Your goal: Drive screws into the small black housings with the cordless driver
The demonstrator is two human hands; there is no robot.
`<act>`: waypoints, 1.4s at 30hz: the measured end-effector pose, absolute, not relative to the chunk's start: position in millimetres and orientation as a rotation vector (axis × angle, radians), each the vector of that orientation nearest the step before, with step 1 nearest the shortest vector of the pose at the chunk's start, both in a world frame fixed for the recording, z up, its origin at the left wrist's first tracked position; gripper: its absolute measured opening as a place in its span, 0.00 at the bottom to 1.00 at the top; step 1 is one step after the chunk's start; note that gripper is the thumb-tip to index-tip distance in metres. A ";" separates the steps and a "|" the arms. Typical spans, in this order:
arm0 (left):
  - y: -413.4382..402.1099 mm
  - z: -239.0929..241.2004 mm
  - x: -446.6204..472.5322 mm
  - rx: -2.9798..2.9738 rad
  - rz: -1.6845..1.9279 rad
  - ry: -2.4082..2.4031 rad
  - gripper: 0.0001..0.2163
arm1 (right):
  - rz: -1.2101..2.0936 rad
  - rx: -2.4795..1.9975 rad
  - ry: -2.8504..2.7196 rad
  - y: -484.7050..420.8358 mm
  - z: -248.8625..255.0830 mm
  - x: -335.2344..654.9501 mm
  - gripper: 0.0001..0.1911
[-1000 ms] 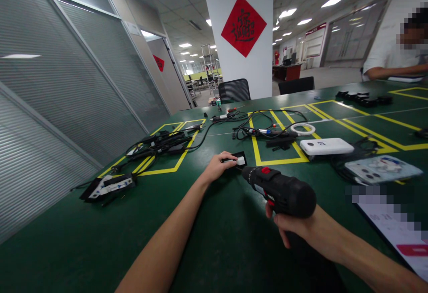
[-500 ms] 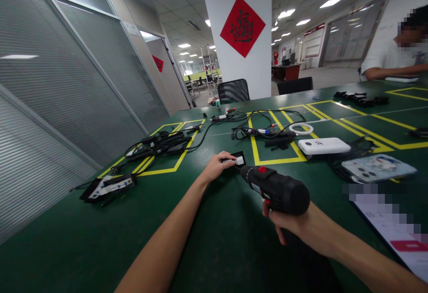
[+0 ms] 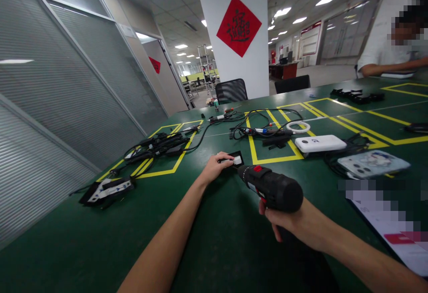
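My right hand (image 3: 284,217) grips a black cordless drill (image 3: 270,186) with red switches by its handle, a finger near the trigger. The drill points forward and left, its chuck close to a small black piece (image 3: 238,154) with a white block (image 3: 237,160) on it. I cannot make out the bit's tip or whether it touches the piece. My left hand (image 3: 216,167) rests on the green table (image 3: 214,248), closed on that black piece from the left, with fingertips against the white block. The fingers hide part of the piece.
Bundled black cables (image 3: 160,143) and a black-and-white part (image 3: 107,190) lie left. Ahead are more cables and tools (image 3: 261,131) and a white ring (image 3: 298,126). At right are a white power bank (image 3: 320,143), a phone (image 3: 372,163) and a tablet-like screen (image 3: 394,235). A person (image 3: 391,56) sits far right.
The whole view has shifted slightly, so things appear a little further left. Both hands keep nearly the same pose, with the drill still at the black piece.
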State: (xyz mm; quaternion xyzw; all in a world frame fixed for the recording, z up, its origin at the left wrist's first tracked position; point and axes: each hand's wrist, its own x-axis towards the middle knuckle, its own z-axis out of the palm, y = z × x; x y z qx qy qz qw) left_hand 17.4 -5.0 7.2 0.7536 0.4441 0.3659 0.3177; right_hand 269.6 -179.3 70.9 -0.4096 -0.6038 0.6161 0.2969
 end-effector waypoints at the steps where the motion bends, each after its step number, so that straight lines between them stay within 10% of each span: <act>1: -5.0 7.0 17.4 1.983 0.963 1.166 0.12 | 1.635 -1.092 -1.608 -179.4 71.1 269.7 0.07; 42: -6.1 6.4 17.0 1.989 0.977 1.168 0.13 | 1.629 -1.173 -1.554 -181.8 75.4 265.4 0.04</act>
